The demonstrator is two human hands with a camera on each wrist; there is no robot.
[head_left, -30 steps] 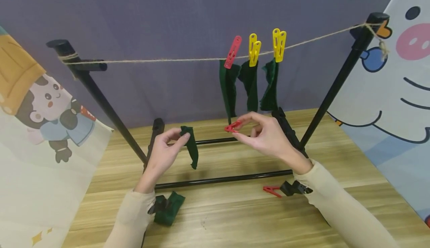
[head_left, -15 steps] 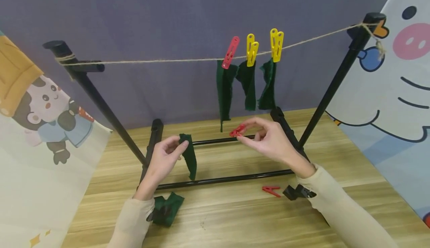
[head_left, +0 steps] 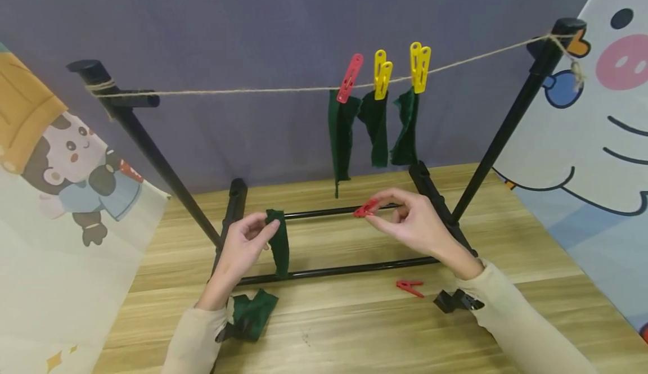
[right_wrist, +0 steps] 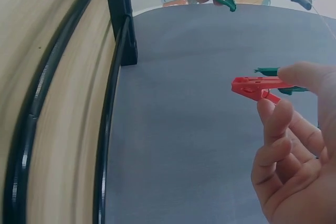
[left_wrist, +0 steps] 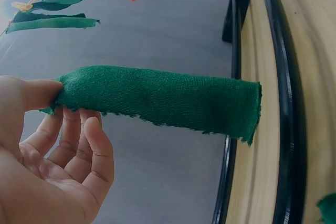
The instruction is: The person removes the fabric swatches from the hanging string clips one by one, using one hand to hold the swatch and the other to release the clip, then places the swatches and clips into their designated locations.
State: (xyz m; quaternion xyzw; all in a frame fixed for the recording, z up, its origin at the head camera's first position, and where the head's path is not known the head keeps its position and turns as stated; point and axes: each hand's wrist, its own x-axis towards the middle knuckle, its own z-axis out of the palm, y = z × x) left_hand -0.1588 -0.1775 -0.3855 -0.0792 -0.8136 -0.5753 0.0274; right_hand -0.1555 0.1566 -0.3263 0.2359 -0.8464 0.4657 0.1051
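My left hand (head_left: 245, 244) pinches the top of a green cloth strip (left_wrist: 163, 98) between thumb and fingers, and the strip dangles below it. A red clothespin (right_wrist: 257, 85) sits between the thumb and fingertips of my right hand (head_left: 412, 222), which is level with the left hand and to its right. On the string (head_left: 243, 90) above, a red clothespin (head_left: 350, 79) and two yellow clothespins (head_left: 383, 76) each hold a green cloth strip (head_left: 341, 138). Both hands are below the string and apart from it.
A black frame (head_left: 162, 157) carries the string between two uprights on a wooden table (head_left: 349, 329). Its crossbar (head_left: 344, 271) runs near the forearms. Another green cloth (head_left: 255, 313) lies by the left sleeve. A loose red clothespin (head_left: 409, 287) lies near the right sleeve.
Both hands have come down a little, the left with its cloth strip and the right with its red clothespin, which has also shifted rightward. The strips on the string hang as before.
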